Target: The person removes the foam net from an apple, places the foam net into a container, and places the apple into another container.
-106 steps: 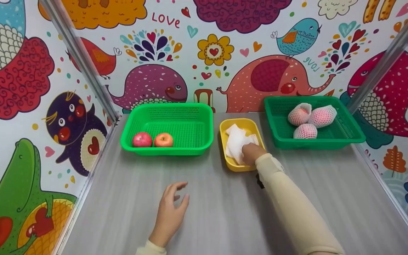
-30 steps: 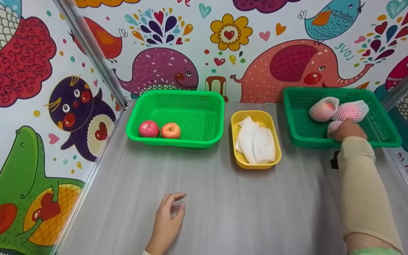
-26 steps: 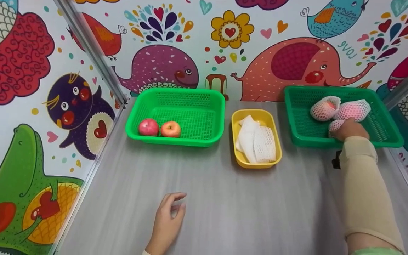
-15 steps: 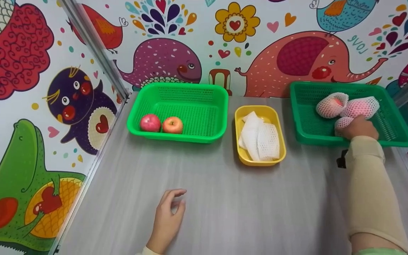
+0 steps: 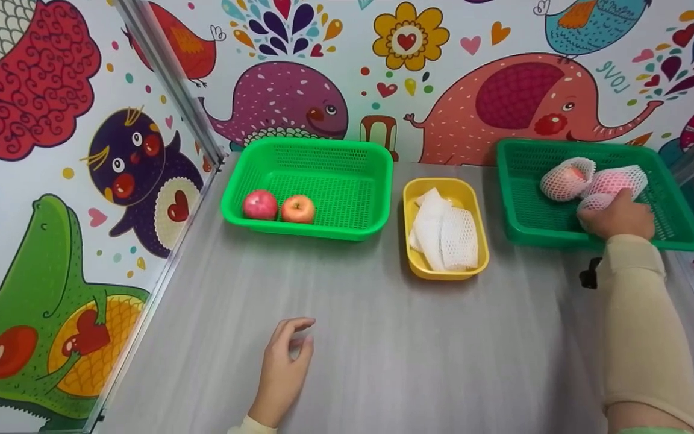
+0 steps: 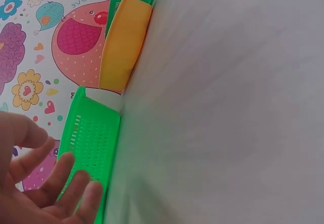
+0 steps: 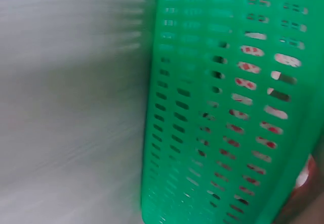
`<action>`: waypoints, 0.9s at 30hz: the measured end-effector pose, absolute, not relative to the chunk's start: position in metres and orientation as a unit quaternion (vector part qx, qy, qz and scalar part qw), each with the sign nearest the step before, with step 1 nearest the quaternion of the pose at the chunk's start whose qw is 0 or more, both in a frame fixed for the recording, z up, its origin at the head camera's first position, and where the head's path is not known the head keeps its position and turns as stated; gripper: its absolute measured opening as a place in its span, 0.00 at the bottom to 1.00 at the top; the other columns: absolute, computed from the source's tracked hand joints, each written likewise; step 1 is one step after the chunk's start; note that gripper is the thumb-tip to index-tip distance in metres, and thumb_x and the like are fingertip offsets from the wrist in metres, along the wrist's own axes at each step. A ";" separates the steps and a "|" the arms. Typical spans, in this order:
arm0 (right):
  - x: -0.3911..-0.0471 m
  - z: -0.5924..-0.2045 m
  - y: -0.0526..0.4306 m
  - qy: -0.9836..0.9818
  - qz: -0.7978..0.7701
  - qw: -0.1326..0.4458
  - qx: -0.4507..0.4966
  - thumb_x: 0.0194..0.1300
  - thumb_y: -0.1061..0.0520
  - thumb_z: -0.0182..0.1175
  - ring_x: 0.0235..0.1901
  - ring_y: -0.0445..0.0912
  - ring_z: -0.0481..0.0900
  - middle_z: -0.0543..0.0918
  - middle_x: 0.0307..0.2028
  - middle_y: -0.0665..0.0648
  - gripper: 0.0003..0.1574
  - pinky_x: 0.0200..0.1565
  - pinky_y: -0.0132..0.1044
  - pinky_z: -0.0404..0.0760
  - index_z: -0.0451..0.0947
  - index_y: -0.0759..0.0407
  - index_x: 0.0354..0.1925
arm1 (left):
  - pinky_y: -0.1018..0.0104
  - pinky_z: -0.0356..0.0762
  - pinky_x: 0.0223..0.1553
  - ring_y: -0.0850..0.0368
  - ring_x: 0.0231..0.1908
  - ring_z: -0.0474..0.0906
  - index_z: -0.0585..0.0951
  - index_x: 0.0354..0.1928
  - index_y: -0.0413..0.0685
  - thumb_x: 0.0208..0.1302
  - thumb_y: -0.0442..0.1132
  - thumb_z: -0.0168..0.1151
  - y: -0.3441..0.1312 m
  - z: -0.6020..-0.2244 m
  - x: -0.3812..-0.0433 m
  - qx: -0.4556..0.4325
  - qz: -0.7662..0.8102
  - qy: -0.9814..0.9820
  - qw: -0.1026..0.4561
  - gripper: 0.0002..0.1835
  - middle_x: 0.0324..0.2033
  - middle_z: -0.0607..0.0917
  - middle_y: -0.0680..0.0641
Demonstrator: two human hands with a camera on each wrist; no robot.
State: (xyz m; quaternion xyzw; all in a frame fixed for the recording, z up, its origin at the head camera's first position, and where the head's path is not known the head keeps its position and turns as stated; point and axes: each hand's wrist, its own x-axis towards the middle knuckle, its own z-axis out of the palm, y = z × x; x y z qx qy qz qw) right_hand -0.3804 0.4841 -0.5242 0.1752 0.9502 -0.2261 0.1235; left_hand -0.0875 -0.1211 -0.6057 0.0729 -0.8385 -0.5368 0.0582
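In the head view my right hand (image 5: pixel 621 218) reaches over the front rim of the dark green basket (image 5: pixel 525 232) and grips the nearest apple (image 5: pixel 593 205), wrapped in a white foam net; my fingers hide part of it. Two more net-wrapped apples, a left one (image 5: pixel 565 181) and a right one (image 5: pixel 621 179), lie just behind it. The right wrist view shows mostly the basket's slotted wall (image 7: pixel 217 107). My left hand (image 5: pixel 284 367) hovers over the table, fingers loosely bent and holding nothing; the left wrist view shows the same hand (image 6: pixel 45 188).
A bright green basket (image 5: pixel 347 234) at the back left holds a red apple (image 5: pixel 260 205) and an orange-red apple (image 5: pixel 297 209). Between the baskets, a yellow tray (image 5: pixel 443 275) contains white foam nets (image 5: pixel 458 238). Patterned walls enclose the grey table (image 5: pixel 383 349).
My right hand has left the foam nets in the yellow tray and moved right to the front netted apple. My left hand has barely moved; the head view has tilted down.
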 end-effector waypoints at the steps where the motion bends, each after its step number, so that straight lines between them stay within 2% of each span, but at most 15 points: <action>1: -0.379 -0.523 0.484 0.950 -0.234 0.112 0.175 0.72 0.30 0.62 0.59 0.82 0.61 0.59 0.62 0.89 0.74 0.62 0.79 0.70 0.36 0.79 0.80 | 0.49 0.81 0.61 0.53 0.62 0.78 0.84 0.60 0.44 0.75 0.27 0.64 -0.121 -0.605 -0.088 0.071 -0.538 -0.838 0.058 0.15 0.56 0.83 0.54; 5: -0.371 -0.517 0.475 0.950 -0.263 0.035 0.163 0.74 0.29 0.58 0.62 0.81 0.62 0.61 0.65 0.88 0.68 0.63 0.78 0.70 0.42 0.77 0.81 | 0.50 0.81 0.60 0.53 0.62 0.78 0.84 0.60 0.44 0.75 0.27 0.64 -0.120 -0.605 -0.086 0.062 -0.537 -0.839 0.062 0.15 0.56 0.83 0.53; 9: -0.361 -0.510 0.458 0.931 -0.324 -0.052 0.160 0.76 0.33 0.59 0.67 0.74 0.66 0.65 0.70 0.83 0.60 0.66 0.72 0.71 0.48 0.71 0.82 | 0.51 0.81 0.59 0.53 0.62 0.78 0.84 0.59 0.44 0.75 0.27 0.64 -0.120 -0.604 -0.085 0.055 -0.531 -0.842 0.070 0.15 0.56 0.83 0.54; 12: -0.351 -0.501 0.446 0.888 -0.420 -0.081 0.171 0.76 0.36 0.60 0.65 0.60 0.71 0.66 0.73 0.73 0.55 0.62 0.54 0.81 0.50 0.63 0.84 | 0.51 0.81 0.60 0.54 0.62 0.78 0.84 0.59 0.44 0.75 0.27 0.64 -0.119 -0.603 -0.085 0.058 -0.533 -0.841 0.072 0.15 0.55 0.83 0.54; 14: -0.340 -0.496 0.440 0.833 -0.517 -0.089 0.176 0.78 0.40 0.61 0.59 0.51 0.75 0.70 0.70 0.65 0.48 0.53 0.40 0.86 0.55 0.58 0.82 | 0.51 0.81 0.60 0.54 0.61 0.78 0.84 0.59 0.44 0.75 0.26 0.64 -0.118 -0.602 -0.084 0.058 -0.537 -0.839 0.070 0.15 0.55 0.83 0.54; 16: -0.327 -0.492 0.437 0.767 -0.612 -0.084 0.172 0.80 0.44 0.62 0.52 0.44 0.77 0.71 0.64 0.58 0.40 0.43 0.30 0.86 0.59 0.54 0.78 | 0.51 0.81 0.60 0.54 0.62 0.78 0.84 0.59 0.45 0.75 0.26 0.64 -0.117 -0.601 -0.084 0.057 -0.541 -0.837 0.065 0.15 0.55 0.83 0.54; 19: -0.306 -0.488 0.432 0.665 -0.729 -0.074 0.144 0.82 0.51 0.61 0.47 0.42 0.80 0.71 0.56 0.52 0.26 0.38 0.33 0.88 0.63 0.50 0.69 | 0.51 0.81 0.61 0.55 0.62 0.78 0.84 0.59 0.45 0.75 0.27 0.64 -0.116 -0.600 -0.084 0.054 -0.547 -0.833 0.061 0.15 0.55 0.83 0.55; 21: -0.296 -0.486 0.428 0.631 -0.764 -0.060 0.118 0.84 0.52 0.59 0.48 0.43 0.80 0.71 0.56 0.53 0.21 0.40 0.35 0.89 0.64 0.48 0.67 | 0.51 0.81 0.61 0.55 0.62 0.78 0.84 0.60 0.45 0.75 0.27 0.63 -0.115 -0.600 -0.085 0.052 -0.550 -0.831 0.061 0.15 0.56 0.83 0.55; 23: -0.289 -0.485 0.423 0.617 -0.780 -0.050 0.091 0.85 0.53 0.58 0.50 0.45 0.80 0.70 0.58 0.53 0.20 0.41 0.37 0.90 0.64 0.48 0.66 | 0.51 0.81 0.61 0.55 0.62 0.78 0.84 0.60 0.46 0.75 0.27 0.64 -0.115 -0.599 -0.085 0.050 -0.554 -0.829 0.063 0.15 0.56 0.83 0.55; 27: -0.282 -0.487 0.411 0.638 -0.768 -0.031 0.050 0.86 0.54 0.56 0.54 0.46 0.77 0.69 0.61 0.53 0.23 0.44 0.37 0.89 0.61 0.49 0.71 | 0.52 0.81 0.61 0.55 0.62 0.78 0.84 0.59 0.48 0.76 0.27 0.63 -0.115 -0.598 -0.086 0.040 -0.557 -0.827 0.064 0.15 0.56 0.83 0.54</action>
